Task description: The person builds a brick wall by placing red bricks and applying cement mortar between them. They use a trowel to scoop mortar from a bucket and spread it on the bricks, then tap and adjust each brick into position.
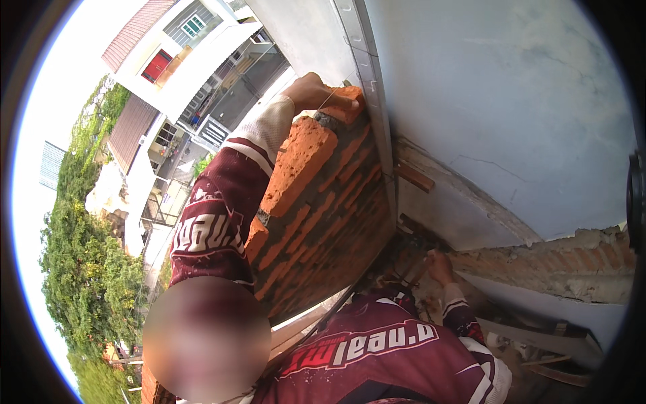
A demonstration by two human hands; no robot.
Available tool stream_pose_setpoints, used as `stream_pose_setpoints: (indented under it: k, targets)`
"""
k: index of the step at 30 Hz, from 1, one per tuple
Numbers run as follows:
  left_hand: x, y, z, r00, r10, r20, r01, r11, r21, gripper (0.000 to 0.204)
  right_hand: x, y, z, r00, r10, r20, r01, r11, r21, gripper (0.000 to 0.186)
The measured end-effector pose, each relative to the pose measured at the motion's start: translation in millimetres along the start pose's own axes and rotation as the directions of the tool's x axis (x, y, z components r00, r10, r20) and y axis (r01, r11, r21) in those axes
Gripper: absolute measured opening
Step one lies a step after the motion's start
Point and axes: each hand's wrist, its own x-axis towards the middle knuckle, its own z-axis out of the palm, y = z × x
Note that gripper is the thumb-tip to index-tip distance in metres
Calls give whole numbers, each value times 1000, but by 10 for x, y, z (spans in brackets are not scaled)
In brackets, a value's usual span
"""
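Note:
My left hand [311,92] reaches up to the top of the brick wall, its fingers closed over an orange brick [347,106] at the wall's end. That brick sits against the metal strip [369,67]. Beside it lies a larger perforated brick [299,165], with grey mortar between the two. A thin string runs close to my left fingers. Lower down on the right, my right hand [441,268] is held in front of my body with its fingers curled. What it grips is too dark and small to make out.
The brick wall [330,236] has grey mortar smeared over its face. A pale blue plastered wall [498,101] stands to the right, with a broken brick ledge [572,266] below it. Outside on the left, far below, are houses [195,74] and trees [87,269].

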Motion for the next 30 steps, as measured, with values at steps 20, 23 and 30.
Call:
stream_pose_setpoints:
  k: [20, 23, 30]
  targets:
    - [-63, -59, -60, 999, -33, 5, 33, 996, -85, 83, 136, -57, -74, 976, 112, 185, -101, 993, -67, 37]
    - [-25, -77, -11, 999, -35, -10, 34, 998, -45, 91, 139, -8, -53, 968, 128, 215, -110, 989, -94, 37]
    - [85, -146, 28, 1000, -25, 14, 25, 999, -44, 81, 91, 9, -63, 965, 142, 221, -125, 988, -93, 37]
